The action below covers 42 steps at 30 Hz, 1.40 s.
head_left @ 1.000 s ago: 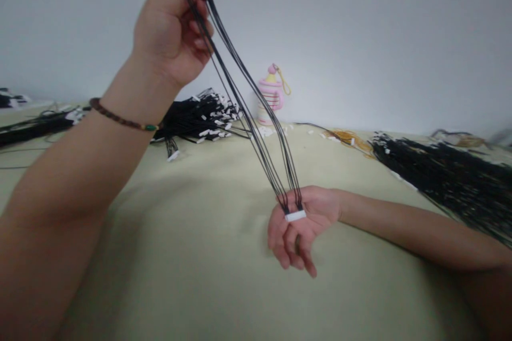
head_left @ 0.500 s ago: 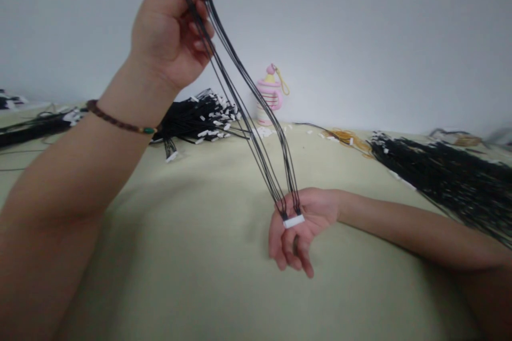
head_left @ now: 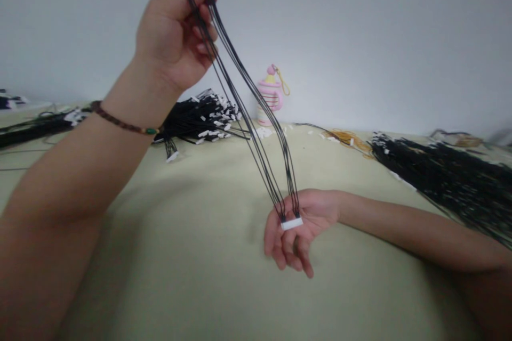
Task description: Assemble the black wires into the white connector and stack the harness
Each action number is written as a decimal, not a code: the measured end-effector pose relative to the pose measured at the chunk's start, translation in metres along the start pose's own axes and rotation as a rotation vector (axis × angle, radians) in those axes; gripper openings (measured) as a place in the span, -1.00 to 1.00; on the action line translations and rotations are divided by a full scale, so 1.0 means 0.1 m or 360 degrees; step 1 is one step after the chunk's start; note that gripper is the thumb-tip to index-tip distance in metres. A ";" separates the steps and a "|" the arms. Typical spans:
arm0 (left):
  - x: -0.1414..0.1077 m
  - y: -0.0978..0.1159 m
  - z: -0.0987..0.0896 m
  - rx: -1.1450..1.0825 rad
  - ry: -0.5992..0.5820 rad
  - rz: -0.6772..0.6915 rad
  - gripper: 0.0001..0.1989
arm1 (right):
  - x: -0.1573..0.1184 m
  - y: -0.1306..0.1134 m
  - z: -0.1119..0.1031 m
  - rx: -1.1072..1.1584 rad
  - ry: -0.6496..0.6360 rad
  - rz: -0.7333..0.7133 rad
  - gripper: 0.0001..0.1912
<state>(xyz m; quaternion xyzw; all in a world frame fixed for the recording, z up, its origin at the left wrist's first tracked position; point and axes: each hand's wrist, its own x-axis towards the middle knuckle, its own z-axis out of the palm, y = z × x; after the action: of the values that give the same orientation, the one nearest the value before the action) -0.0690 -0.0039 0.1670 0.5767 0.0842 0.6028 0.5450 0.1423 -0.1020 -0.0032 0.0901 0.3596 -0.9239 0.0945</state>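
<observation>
Holding a black wire harness point(head_left: 269, 107) between the hands, the left hand point(head_left: 174, 37) pinches its top end while the open right hand point(head_left: 300, 232) cradles its white connector point(head_left: 292, 224); a loosened pinch could drop it into the wire pile point(head_left: 440, 181) right of that hand.

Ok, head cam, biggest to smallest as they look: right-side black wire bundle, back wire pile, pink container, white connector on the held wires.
1. Right-side black wire bundle, though nearness may inflate it
2. Back wire pile
3. Pink container
4. White connector
</observation>
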 end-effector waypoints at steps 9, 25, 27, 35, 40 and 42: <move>0.01 -0.01 0.01 -0.0009 0.0007 0.0033 -0.86 | 0.00 -0.02 0.00 -0.0014 0.0006 0.0026 -0.61; -0.03 -0.03 0.03 0.0021 -0.0073 0.0003 -0.87 | 0.01 0.02 -0.05 -0.0024 -0.0068 -0.0036 -0.58; -0.03 -0.03 0.03 0.0016 -0.0064 0.0015 -0.87 | 0.01 0.02 -0.05 -0.0031 -0.0059 -0.0043 -0.57; -0.03 -0.04 0.06 0.0027 -0.0046 0.0009 -0.84 | 0.01 0.02 -0.03 -0.0099 -0.0022 -0.0084 -0.59; -0.05 -0.02 0.05 0.0045 -0.0061 -0.0005 -0.84 | 0.01 0.02 -0.01 -0.0142 0.0031 -0.0091 -0.62; -0.04 -0.02 0.04 0.0037 -0.0050 -0.0002 -0.87 | 0.00 0.02 0.00 -0.0144 0.0054 -0.0081 -0.62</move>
<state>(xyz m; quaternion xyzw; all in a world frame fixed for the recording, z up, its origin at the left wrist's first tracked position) -0.0654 -0.0086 0.1641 0.5923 0.0829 0.5922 0.5399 0.1426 -0.1034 -0.0048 0.0921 0.4048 -0.9071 0.0687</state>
